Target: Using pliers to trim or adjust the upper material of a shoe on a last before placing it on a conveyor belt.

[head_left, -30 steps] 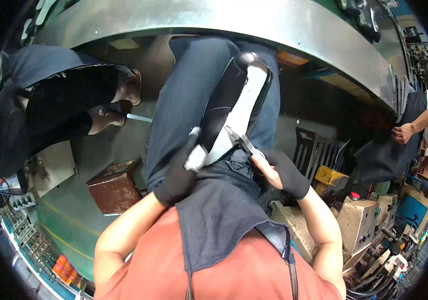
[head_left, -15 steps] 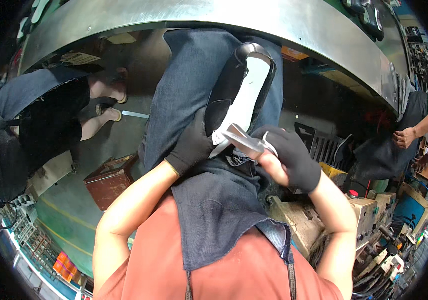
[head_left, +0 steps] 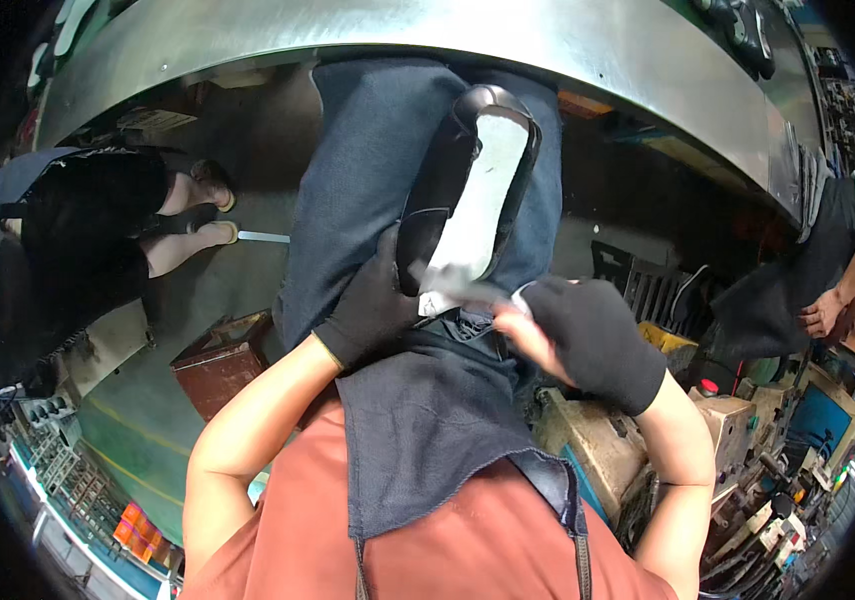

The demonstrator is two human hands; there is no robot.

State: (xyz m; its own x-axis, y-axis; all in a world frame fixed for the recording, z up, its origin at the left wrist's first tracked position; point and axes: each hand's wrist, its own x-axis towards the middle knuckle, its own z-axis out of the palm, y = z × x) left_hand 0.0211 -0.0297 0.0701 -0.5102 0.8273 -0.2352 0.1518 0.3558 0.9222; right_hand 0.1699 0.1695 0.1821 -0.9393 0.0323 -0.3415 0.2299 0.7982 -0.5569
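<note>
A black shoe [head_left: 426,235] with a long white insole [head_left: 488,180] lies across my lap, its rounded end toward the bench. My left hand [head_left: 373,305], in a black glove with bare fingertips hidden, is closed on the near end of the shoe. My right hand [head_left: 588,335], gloved in black with the thumb bare, is closed around a short shiny metal hand tool [head_left: 463,288]. Motion smears the tool, so its exact kind is unclear. Its working end is over the near tip of the insole, beside my left fingers.
A metal bench [head_left: 368,25] curves along the far side, with dark shoes [head_left: 743,35] at its right. A brown crate [head_left: 223,365] stands on the floor at left. Machines [head_left: 598,450] are at right. Another person's hand [head_left: 826,312] and another person's legs [head_left: 183,230] show at the sides.
The metal tool has swung down toward the near tip of the insole and now looks blurred. My right hand has shifted slightly down and right; my left hand keeps its hold.
</note>
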